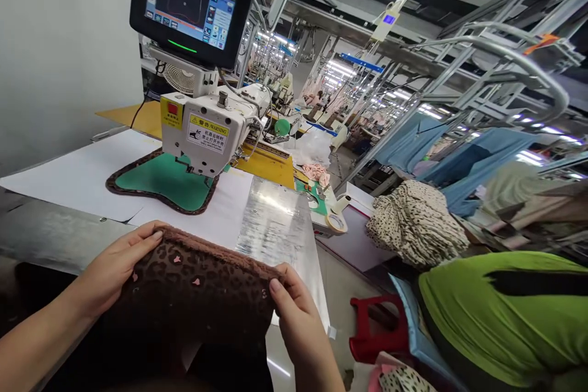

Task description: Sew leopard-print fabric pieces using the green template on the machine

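Holding the brown fuzzy cloth [193,285] at 6 o'clock, my left hand [113,269] pinches its left top edge and my right hand [298,312] pinches its right corner, fingers curled shut. At 11 o'clock, the sewing machine [209,128] stands over a green pad [160,180].

Brown fabric [193,294] — lower part cut off by the frame's bottom edge.
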`<act>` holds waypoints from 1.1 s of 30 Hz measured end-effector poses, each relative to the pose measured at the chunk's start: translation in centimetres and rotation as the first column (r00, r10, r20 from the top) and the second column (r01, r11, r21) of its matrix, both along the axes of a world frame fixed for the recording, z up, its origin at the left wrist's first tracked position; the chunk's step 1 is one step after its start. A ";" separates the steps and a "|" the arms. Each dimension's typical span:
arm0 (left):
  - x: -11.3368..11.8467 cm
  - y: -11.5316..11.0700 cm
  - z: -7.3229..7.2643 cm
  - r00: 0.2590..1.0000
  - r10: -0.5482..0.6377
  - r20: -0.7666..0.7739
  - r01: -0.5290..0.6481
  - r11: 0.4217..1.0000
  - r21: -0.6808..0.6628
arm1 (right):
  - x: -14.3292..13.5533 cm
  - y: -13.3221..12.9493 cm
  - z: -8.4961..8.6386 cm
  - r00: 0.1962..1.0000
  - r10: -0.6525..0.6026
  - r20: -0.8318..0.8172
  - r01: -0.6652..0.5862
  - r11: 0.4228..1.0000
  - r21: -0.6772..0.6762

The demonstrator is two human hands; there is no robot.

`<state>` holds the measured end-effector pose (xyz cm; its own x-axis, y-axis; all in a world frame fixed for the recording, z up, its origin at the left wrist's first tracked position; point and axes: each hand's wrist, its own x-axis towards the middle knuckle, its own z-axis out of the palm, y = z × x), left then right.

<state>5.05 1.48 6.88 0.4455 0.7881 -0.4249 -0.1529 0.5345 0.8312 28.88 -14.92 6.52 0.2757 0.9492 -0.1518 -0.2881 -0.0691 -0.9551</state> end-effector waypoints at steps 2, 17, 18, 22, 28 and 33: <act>-0.3 -0.4 -0.1 1.000 -0.019 -0.004 0.019 1.000 -0.006 | -0.2 -0.1 -0.2 1.000 -0.005 -0.013 0.005 1.000 -0.028; -2.4 -1.1 -2.5 0.970 -0.124 -0.207 0.164 0.968 0.190 | -1.6 0.0 -3.2 0.968 -0.249 -0.021 0.247 0.966 -0.070; -2.5 -1.3 -2.5 0.971 -0.103 -0.217 0.145 0.971 0.188 | -1.5 0.0 -3.1 0.972 -0.234 -0.005 0.233 0.970 -0.069; -2.8 -1.7 -2.3 0.970 -0.068 -0.234 0.117 0.973 0.200 | -1.2 0.0 -3.2 0.930 -0.294 0.220 0.316 0.946 -0.069; -3.2 -1.6 -2.3 0.963 -0.100 -0.251 0.144 0.976 0.164 | -1.2 -0.5 -3.6 0.864 -0.336 0.375 0.366 0.931 -0.008; -3.6 -1.9 -2.2 0.939 -0.165 -0.302 0.235 0.948 0.213 | -1.6 -0.7 -3.9 0.930 -0.359 0.082 0.367 0.923 -0.116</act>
